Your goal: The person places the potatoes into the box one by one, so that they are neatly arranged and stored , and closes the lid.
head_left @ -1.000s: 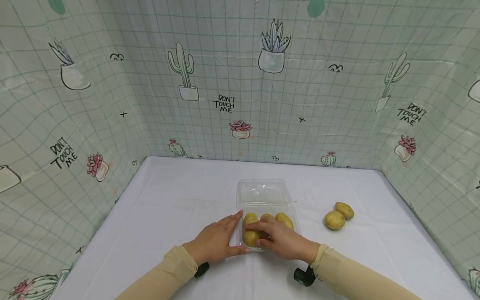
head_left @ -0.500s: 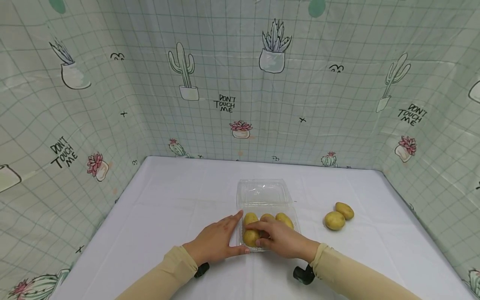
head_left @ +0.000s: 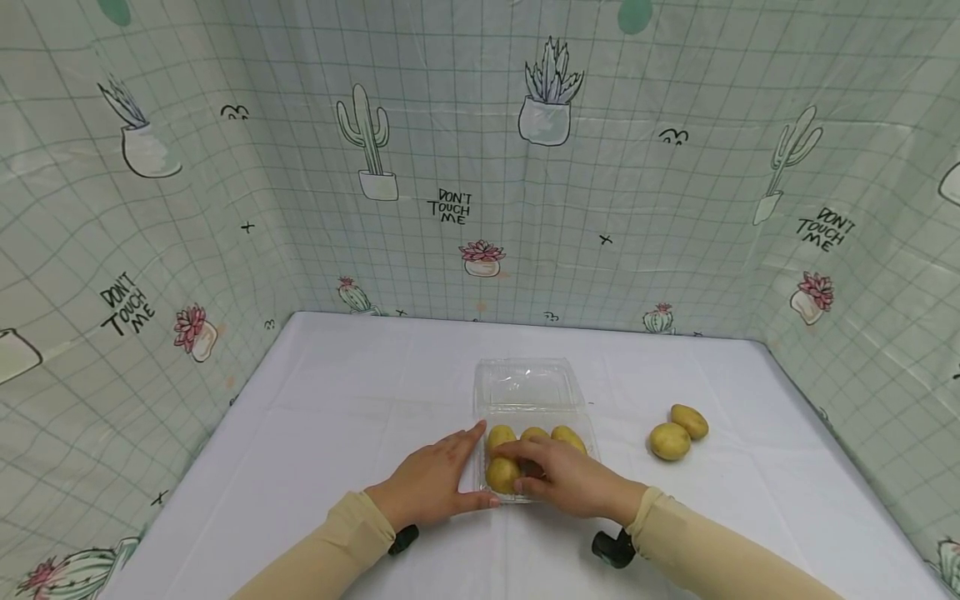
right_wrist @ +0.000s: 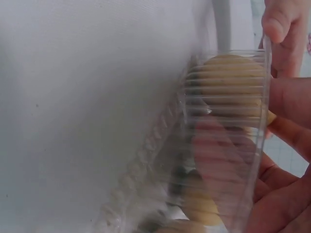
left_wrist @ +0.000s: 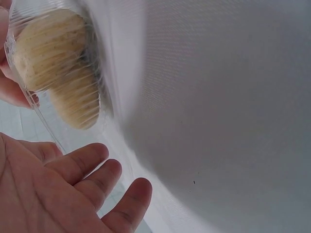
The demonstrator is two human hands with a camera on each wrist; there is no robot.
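Observation:
A clear plastic box (head_left: 517, 413), hinged lid (head_left: 527, 385) laid back, holds several yellow potatoes. My left hand (head_left: 435, 477) is at the box's left side in the head view, thumb and forefinger spread along its edge. In the left wrist view, its other fingers (left_wrist: 97, 184) are loosely extended, holding nothing. My right hand (head_left: 566, 477) reaches into the box and grips the front-left potato (head_left: 501, 477) between thumb and fingers. Behind it sit a back-left potato (head_left: 501, 435), a back-middle potato (head_left: 534, 434) and a back-right potato (head_left: 570, 437). The right hand hides part of the box's inside.
Two loose potatoes lie touching on the white tablecloth (head_left: 750, 500) to the right: a nearer potato (head_left: 670, 441) and a farther potato (head_left: 689, 422). Patterned cloth walls (head_left: 480, 167) enclose the table's back and sides. A black wrist camera (head_left: 613, 550) hangs below my right wrist.
My right hand and wrist have shifted very slightly to the right, its fingers still at the front-left potato. The left hand, the box and the loose potatoes stay where they were.

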